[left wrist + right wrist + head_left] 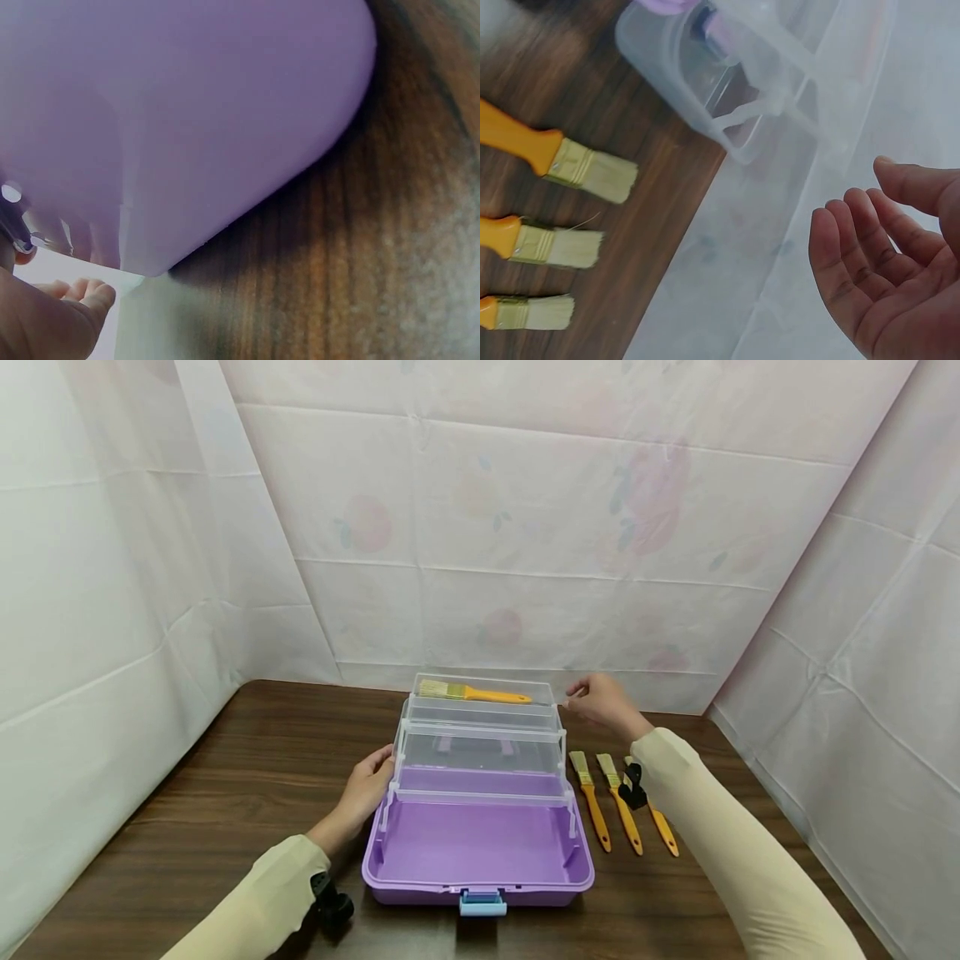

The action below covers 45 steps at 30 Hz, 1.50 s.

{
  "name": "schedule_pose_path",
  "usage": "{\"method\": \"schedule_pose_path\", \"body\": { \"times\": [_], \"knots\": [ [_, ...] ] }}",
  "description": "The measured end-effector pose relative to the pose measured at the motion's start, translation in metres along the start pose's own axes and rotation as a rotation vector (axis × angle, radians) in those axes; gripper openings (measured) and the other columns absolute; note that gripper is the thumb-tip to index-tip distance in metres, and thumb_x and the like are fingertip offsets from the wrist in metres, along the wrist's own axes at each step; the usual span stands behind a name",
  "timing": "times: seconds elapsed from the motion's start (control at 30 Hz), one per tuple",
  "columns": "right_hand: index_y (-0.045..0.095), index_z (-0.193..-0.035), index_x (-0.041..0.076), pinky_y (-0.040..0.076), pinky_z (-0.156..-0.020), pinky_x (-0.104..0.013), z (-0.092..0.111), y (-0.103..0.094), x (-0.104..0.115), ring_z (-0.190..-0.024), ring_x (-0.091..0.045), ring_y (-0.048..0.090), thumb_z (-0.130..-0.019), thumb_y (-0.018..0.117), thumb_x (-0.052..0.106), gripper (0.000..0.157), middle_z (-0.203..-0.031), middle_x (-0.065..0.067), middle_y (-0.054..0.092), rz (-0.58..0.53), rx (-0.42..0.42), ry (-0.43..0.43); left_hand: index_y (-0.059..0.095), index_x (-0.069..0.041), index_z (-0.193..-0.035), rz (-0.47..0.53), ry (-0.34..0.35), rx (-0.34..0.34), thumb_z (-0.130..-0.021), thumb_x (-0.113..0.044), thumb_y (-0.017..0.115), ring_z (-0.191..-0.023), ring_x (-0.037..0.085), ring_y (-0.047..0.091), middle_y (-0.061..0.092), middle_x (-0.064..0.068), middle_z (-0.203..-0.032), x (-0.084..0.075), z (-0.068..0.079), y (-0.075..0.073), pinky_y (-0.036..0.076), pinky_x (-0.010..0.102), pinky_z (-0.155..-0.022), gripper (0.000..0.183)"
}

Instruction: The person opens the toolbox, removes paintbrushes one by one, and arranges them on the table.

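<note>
A purple storage box stands open on the table, its clear stacked trays raised toward the back. One paintbrush with a yellow handle lies in the topmost tray. My left hand rests against the box's left side near the back; its relaxed fingers show beyond the purple wall in the left wrist view. Beside the top tray's right end, my right hand is raised, its fingers loosely bent and holding nothing; its bare palm shows in the right wrist view.
Three more paintbrushes lie side by side right of the box: a near one, a middle one and an outer one partly under my right sleeve. A blue latch hangs at the box's front. White cloth surrounds the dark wooden table.
</note>
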State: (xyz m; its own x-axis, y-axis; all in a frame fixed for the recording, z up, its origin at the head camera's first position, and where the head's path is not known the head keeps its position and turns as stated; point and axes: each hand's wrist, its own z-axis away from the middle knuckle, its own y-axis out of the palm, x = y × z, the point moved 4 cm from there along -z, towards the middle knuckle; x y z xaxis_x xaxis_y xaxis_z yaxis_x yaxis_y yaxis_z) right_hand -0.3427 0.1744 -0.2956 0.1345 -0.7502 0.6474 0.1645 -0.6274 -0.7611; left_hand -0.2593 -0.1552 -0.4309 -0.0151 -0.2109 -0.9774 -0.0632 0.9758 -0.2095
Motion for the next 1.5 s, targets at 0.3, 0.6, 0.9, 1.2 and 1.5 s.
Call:
{"method": "schedule_pose_path", "body": {
  "times": [0.3,0.6,0.9,1.2,1.5],
  "knots": [
    [0.059,-0.102,0.002,0.048,-0.053,-0.029,-0.005,0.007,0.026,-0.064,-0.019,0.056,-0.083,0.059,0.018,0.024,-0.093,-0.012,0.061,0.069,0.008,-0.061,0.035,0.005,-0.131,0.012,0.001,-0.001,-0.093,-0.02,0.039,-0.111,0.026,0.043,0.044,0.021,-0.127,-0.002,0.003,0.001,0.036,0.037,-0.092,0.046],
    [0.06,-0.103,0.004,0.048,-0.069,-0.038,-0.013,0.019,0.052,-0.084,-0.029,0.056,-0.083,0.059,0.018,0.024,-0.094,-0.012,0.06,0.071,0.047,-0.126,0.034,0.005,-0.131,0.008,0.0,-0.001,-0.093,-0.019,0.039,-0.113,0.027,0.041,0.042,0.021,-0.129,-0.003,0.006,-0.001,0.035,0.039,-0.094,0.046],
    [0.06,-0.1,0.003,0.047,-0.067,-0.044,-0.019,0.03,0.069,-0.074,-0.03,0.055,-0.082,0.06,0.015,0.022,-0.093,-0.011,0.062,0.041,0.065,-0.128,0.034,0.005,-0.131,0.013,0.005,-0.001,-0.093,-0.019,0.039,-0.113,0.027,0.042,0.042,0.021,-0.128,-0.004,0.008,-0.001,0.035,0.038,-0.094,0.046],
    [0.063,-0.096,0.001,0.046,-0.061,-0.027,-0.032,0.041,0.081,-0.077,-0.025,0.057,-0.079,0.063,0.011,0.019,-0.091,-0.012,0.063,0.086,0.047,-0.171,0.034,0.005,-0.131,0.009,0.0,-0.001,-0.093,-0.021,0.039,-0.114,0.027,0.041,0.042,0.021,-0.129,-0.003,0.008,-0.001,0.034,0.039,-0.094,0.046],
    [0.063,-0.099,-0.001,0.046,-0.076,-0.033,-0.039,0.054,0.096,-0.092,-0.025,0.055,-0.079,0.063,0.011,0.023,-0.098,-0.013,0.061,0.132,0.069,-0.204,0.033,0.005,-0.132,0.005,-0.002,-0.005,-0.093,-0.02,0.038,-0.113,0.027,0.041,0.041,0.022,-0.13,-0.003,0.01,-0.002,0.035,0.038,-0.094,0.047]
  ]
}}
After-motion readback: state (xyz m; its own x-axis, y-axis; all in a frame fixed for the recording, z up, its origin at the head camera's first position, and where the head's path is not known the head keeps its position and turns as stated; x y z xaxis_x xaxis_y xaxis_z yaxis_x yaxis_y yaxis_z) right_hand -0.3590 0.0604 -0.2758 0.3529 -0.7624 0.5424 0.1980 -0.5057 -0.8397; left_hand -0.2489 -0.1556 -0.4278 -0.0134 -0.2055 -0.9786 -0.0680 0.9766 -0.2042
